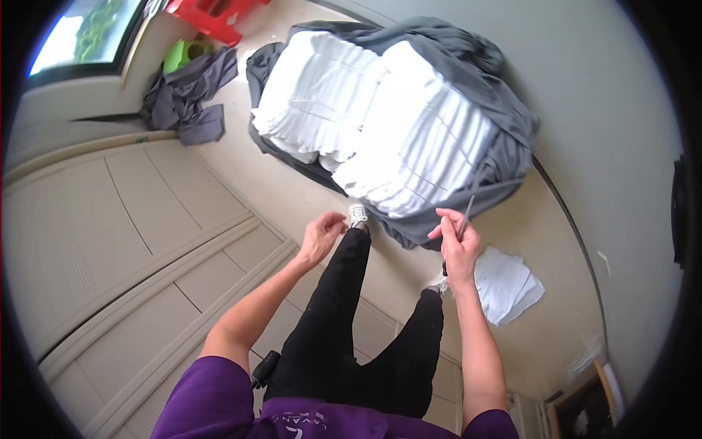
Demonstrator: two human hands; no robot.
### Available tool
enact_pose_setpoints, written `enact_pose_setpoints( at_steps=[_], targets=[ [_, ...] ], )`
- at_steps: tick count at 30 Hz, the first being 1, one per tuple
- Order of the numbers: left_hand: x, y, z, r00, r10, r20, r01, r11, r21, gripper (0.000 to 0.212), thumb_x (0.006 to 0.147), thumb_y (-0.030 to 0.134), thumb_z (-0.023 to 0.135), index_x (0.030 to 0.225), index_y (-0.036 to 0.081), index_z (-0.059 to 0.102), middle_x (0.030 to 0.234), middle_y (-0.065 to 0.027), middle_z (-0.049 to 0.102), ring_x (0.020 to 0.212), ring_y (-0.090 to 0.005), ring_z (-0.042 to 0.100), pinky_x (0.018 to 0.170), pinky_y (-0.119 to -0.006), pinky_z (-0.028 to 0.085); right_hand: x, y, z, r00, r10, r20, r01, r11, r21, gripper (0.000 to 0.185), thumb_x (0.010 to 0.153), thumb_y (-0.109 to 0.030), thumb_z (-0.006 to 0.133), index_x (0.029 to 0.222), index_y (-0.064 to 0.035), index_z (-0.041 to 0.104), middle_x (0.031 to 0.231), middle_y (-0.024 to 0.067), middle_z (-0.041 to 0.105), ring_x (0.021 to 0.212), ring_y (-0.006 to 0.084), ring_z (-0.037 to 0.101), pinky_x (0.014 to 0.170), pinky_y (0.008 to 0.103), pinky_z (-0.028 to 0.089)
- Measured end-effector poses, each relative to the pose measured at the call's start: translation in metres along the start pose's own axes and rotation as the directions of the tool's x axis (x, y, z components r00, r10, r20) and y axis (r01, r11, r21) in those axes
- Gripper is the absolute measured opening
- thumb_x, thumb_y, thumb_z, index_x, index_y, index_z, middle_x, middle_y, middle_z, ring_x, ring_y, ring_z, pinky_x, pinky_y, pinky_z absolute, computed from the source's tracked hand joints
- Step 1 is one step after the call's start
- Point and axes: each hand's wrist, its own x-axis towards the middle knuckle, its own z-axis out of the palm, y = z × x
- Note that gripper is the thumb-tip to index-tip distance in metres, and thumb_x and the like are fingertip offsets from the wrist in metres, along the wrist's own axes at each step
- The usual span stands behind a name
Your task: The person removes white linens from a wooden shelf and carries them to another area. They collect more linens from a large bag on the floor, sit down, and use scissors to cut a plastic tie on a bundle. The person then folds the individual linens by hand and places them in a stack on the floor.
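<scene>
My right hand [459, 247] is closed around a slim pointed metal tool [467, 213], probably scissors; its tip points up and away from me, and a dark end shows below the palm. Over the floor near my shoe, my left hand [322, 236] is loosely curled, with nothing visible in it. In front of me lies a large grey cloth wrap [504, 120], spread around stacked white folded linens. One bundle [323, 88] sits at the far left and another [422, 137] at the near right. Thin strings cross both bundles. Neither hand touches them.
A folded white cloth [507, 285] lies on the floor by my right foot. Crumpled grey fabric [186, 93], a green stool [186, 54] and a red plastic stool [214, 16] are at the far left. Beige panelled cabinets [126, 219] line the left; a wall [592, 110] bounds the right.
</scene>
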Motion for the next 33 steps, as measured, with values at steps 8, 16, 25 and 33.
enact_pose_setpoints(
  at_steps=[8,16,25,33],
  targets=[
    [0.190,0.080,-0.152,0.781,0.480,-0.400,-0.415,0.877,0.243,0.016,0.091,-0.003,0.055,0.107,0.000,0.061,0.086,-0.0084,0.068,0.081,-0.0138,0.066,0.074,-0.027,0.053,0.137,-0.025,0.177,0.974,0.005,0.226,0.010,0.998,-0.066,0.030,0.105,-0.021,0.046,0.118,-0.0013,0.064,0.087,0.0063,0.069,0.057,0.0040,0.047,0.053,0.0223,0.040],
    [0.253,0.072,-0.142,0.771,0.546,0.329,-0.470,0.138,0.872,0.030,0.080,0.003,0.060,0.110,0.006,0.057,0.108,-0.0086,0.060,0.111,-0.0247,0.054,0.099,-0.040,0.039,0.150,-0.004,0.169,0.998,0.060,-0.023,-0.063,0.983,-0.170,0.029,0.104,-0.022,0.046,0.114,-0.0030,0.065,0.085,0.0051,0.069,0.053,0.0030,0.043,0.050,0.0199,0.037],
    [0.272,0.075,-0.132,0.769,0.393,0.504,-0.503,-0.113,0.857,0.006,0.084,0.013,0.057,0.088,0.010,0.061,0.094,-0.0054,0.058,0.102,-0.0211,0.053,0.089,-0.037,0.038,0.152,0.014,0.105,0.972,0.232,-0.047,-0.230,0.972,0.053,0.025,0.098,-0.020,0.057,0.102,0.0023,0.068,0.076,0.0149,0.071,0.041,0.0054,0.039,0.043,0.0213,0.032],
    [0.272,0.074,-0.141,0.827,0.253,0.503,-0.510,-0.039,0.859,0.017,0.087,0.012,0.049,0.086,0.007,0.065,0.090,-0.0116,0.069,0.097,-0.0266,0.063,0.090,-0.040,0.044,0.165,-0.021,0.110,0.714,-0.609,-0.345,0.131,0.601,-0.789,0.016,0.090,-0.018,0.068,0.097,-0.0035,0.070,0.098,0.0141,0.064,0.081,0.0262,0.062,0.073,0.0376,0.048]
  ],
)
